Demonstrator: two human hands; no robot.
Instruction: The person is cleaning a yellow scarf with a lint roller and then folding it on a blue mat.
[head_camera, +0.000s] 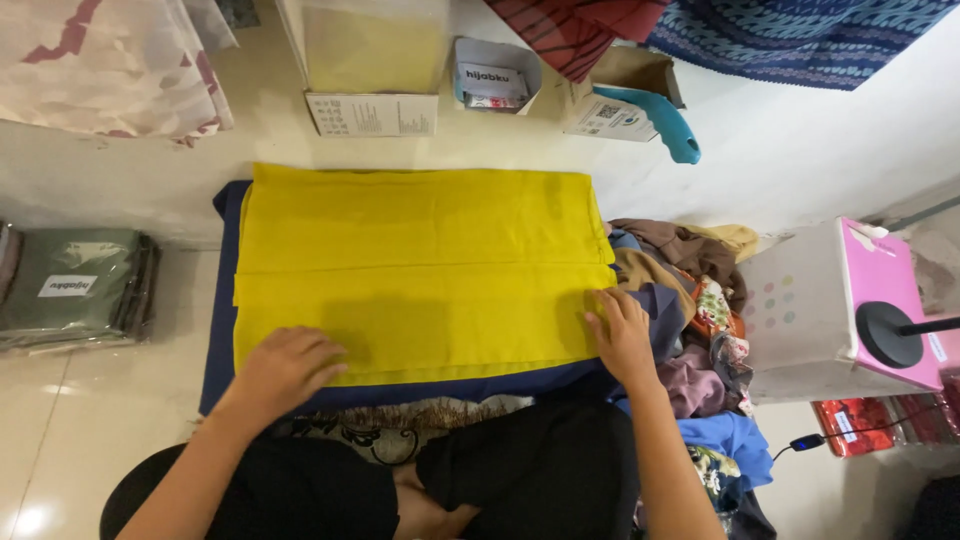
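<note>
Floor was pale glossy tile (60, 440), meeting a white wall (820, 150) along the top of the view. At far left I noted a stack of bagged green cloth (75, 290) on the tile, well apart from the work. A dark blue mat (215, 350) lay in the middle, with the folded yellow cloth (420, 270) spread flat on it, its near edge just short of the mat's near edge.

My left hand (285, 365) lay palm down on the cloth's near left corner, fingers loosely spread, gripping nothing. My right hand (620, 330) pressed flat on the near right edge, fingers extended, also holding nothing.

Beyond the cloth, cardboard boxes (370, 112) stood against the wall. Right of the cloth a heap of mixed clothes (700, 300) crowded close against the mat; past it stood a pink and white box (840, 300). Open tile showed only on the left side.
</note>
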